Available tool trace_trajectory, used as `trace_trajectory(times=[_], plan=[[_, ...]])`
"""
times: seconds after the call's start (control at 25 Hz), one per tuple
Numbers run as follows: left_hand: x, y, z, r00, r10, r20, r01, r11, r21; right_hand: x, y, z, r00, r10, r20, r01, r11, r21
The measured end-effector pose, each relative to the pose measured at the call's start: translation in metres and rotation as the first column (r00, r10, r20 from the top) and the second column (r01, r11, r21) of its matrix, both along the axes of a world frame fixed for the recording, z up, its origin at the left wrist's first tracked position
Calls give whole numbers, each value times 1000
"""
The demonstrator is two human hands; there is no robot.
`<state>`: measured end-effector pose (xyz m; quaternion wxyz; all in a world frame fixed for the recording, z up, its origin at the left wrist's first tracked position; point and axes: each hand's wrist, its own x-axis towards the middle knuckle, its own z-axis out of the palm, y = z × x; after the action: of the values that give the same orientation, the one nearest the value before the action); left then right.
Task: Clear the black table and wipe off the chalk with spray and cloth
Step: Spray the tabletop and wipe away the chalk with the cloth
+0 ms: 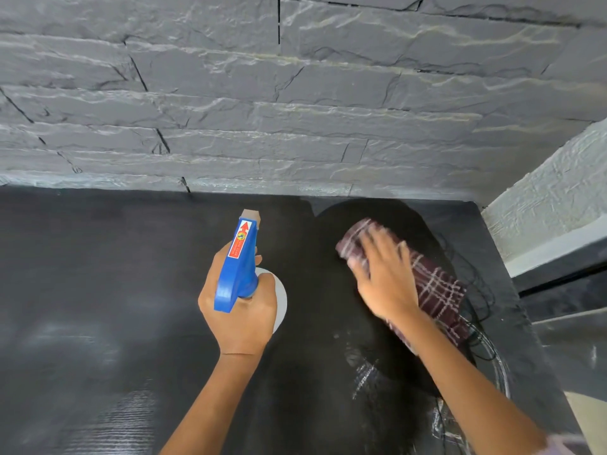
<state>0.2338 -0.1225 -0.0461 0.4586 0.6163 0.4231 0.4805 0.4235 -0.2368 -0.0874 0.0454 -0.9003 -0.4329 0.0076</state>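
Our left hand [243, 326] is curled tight round the neck of the spray bottle [241, 267], fingers wrapped under its blue trigger head. The nozzle points away from us, towards the stone wall [295, 93]. The bottle's white body shows just below and to the right of our knuckles, and the bottle is held above the black table [98, 257], not standing on it.

Our right hand [384, 280] lies flat with its fingers spread, pressing the cloth [433, 290] down onto the tabletop. It grips nothing; the palm and straight fingers simply bear on the fabric. The cloth is dark maroon with a pale check. It sticks out beyond our fingertips on the far side and trails back along the outer side of our wrist. Both the hand and the cloth are slightly blurred.

Under and around this hand the table is darker in a wet patch [315, 323] that reaches across to the bottle hand. Streaks of chalk [364, 372] remain near our right forearm, on the side towards us, and thin looping lines run just outside the cloth near the table's right edge. Beyond that edge stands a white wall [558, 192].
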Motion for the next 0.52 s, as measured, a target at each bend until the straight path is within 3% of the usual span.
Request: trace_trajectory(times=[0.08,0.2,0.28,0.36,0.4,0.44,0.52], plan=[[0,-1,0,1000,3,4,-3,1000,-5,19,48,3,983,-179,-35,180,984,5],[-2,-2,1,1000,31,0,-31,1000,-1,11,100,5,991,-115,-63,115,993,-8],[-3,-1,1,999,37,-7,-37,999,-8,3,91,2,993,110,-34,-111,994,-6],[-3,-2,2,999,33,-12,-33,999,-16,-7,64,-1,901,433,-26,-433,901,-7],[-2,-2,3,999,37,-13,-37,999,-15,-8,55,-4,864,503,-32,-503,864,-13],[-1,-2,3,999,38,-11,-38,999,-8,-5,56,-6,872,488,-31,-489,872,-9],[0,0,3,999,38,-7,-38,999,6,3,79,-5,964,264,-27,-263,965,9]])
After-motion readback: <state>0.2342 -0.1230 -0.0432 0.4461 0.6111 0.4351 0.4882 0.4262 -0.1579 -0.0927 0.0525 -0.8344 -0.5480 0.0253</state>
